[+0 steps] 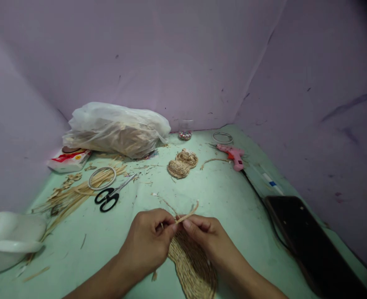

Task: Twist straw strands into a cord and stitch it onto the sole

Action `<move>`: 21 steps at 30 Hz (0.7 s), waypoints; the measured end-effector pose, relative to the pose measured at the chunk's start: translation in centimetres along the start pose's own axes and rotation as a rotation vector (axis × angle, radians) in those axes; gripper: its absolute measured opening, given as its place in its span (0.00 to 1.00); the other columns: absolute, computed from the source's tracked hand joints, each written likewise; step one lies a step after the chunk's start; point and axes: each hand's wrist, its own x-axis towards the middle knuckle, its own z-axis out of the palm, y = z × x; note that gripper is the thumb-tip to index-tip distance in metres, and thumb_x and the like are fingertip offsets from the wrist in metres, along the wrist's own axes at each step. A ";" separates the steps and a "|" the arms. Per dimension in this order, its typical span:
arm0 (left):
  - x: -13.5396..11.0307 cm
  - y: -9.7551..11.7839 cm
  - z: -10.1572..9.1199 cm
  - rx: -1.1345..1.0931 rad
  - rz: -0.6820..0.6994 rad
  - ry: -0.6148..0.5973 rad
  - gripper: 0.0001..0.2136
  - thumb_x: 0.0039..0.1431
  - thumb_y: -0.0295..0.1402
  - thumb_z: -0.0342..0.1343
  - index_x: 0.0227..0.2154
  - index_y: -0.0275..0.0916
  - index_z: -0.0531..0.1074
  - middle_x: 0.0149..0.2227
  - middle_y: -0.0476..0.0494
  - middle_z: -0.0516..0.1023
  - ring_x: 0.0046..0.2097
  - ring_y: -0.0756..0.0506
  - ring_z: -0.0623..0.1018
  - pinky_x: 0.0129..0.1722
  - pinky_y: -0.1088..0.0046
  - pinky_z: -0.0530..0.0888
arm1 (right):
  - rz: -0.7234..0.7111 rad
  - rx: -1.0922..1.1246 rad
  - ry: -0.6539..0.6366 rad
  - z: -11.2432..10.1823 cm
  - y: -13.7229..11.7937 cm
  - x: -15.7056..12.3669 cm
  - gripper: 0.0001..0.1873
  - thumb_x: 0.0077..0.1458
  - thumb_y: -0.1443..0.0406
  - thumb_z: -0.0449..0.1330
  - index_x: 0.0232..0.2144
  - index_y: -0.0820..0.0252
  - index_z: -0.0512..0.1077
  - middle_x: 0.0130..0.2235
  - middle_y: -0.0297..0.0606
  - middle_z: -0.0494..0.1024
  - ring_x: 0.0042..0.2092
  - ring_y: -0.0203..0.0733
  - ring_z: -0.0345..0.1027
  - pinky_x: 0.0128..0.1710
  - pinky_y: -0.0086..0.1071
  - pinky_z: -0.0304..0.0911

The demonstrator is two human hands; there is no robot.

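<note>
My left hand (149,241) and my right hand (206,236) meet at the near middle of the pale green table (233,199). Both pinch thin straw strands (188,214) that stick up and away between the fingertips. Under the hands lies a flat woven straw mat (194,265), coiled in rows, partly hidden by my wrists. The strands seem to run into the mat's far edge, though the fingers cover the join.
Black-handled scissors (110,195), a metal ring (101,177) and loose straw (68,195) lie at left. A plastic bag of straw (118,131), a small woven piece (182,162), a pink glue gun (233,155), a bead jar (185,130), a white pot (9,241) and a dark phone (308,236) surround them.
</note>
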 end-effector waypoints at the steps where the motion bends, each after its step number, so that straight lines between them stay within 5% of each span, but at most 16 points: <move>1: 0.0 0.1 0.0 -0.011 -0.004 -0.009 0.10 0.48 0.35 0.50 0.21 0.35 0.71 0.18 0.50 0.67 0.22 0.52 0.63 0.22 0.77 0.60 | -0.025 -0.009 -0.013 0.0 0.0 0.0 0.16 0.45 0.56 0.60 0.29 0.64 0.77 0.26 0.38 0.74 0.31 0.38 0.63 0.35 0.32 0.57; 14: -0.3 0.6 -0.5 -0.049 -0.040 -0.118 0.12 0.47 0.39 0.52 0.18 0.35 0.70 0.16 0.50 0.67 0.21 0.52 0.64 0.19 0.78 0.60 | -0.055 -0.168 0.149 -0.1 -0.2 -0.4 0.14 0.42 0.57 0.60 0.19 0.65 0.73 0.21 0.36 0.70 0.26 0.34 0.59 0.27 0.29 0.54; 16: -1.1 1.1 -1.2 0.122 0.080 0.016 0.13 0.49 0.38 0.52 0.15 0.36 0.69 0.16 0.50 0.67 0.21 0.52 0.65 0.20 0.77 0.61 | -0.068 -0.210 0.165 0.0 -0.3 -0.5 0.15 0.42 0.57 0.60 0.19 0.66 0.72 0.21 0.35 0.69 0.25 0.34 0.57 0.26 0.29 0.54; 19: -2.1 1.6 -1.8 0.312 0.463 0.313 0.06 0.50 0.31 0.51 0.25 0.38 0.73 0.27 0.45 0.73 0.31 0.48 0.70 0.31 0.73 0.66 | -0.054 -0.239 0.154 0.4 -0.4 -0.6 0.15 0.42 0.57 0.59 0.19 0.66 0.72 0.19 0.33 0.67 0.23 0.32 0.55 0.24 0.28 0.52; 21: -2.2 1.7 -1.9 0.389 0.579 0.324 0.07 0.50 0.28 0.50 0.30 0.39 0.73 0.32 0.43 0.73 0.35 0.46 0.70 0.36 0.68 0.66 | -0.050 -0.226 0.132 0.6 -0.5 -0.7 0.15 0.42 0.57 0.59 0.18 0.66 0.72 0.18 0.32 0.65 0.23 0.32 0.54 0.24 0.28 0.51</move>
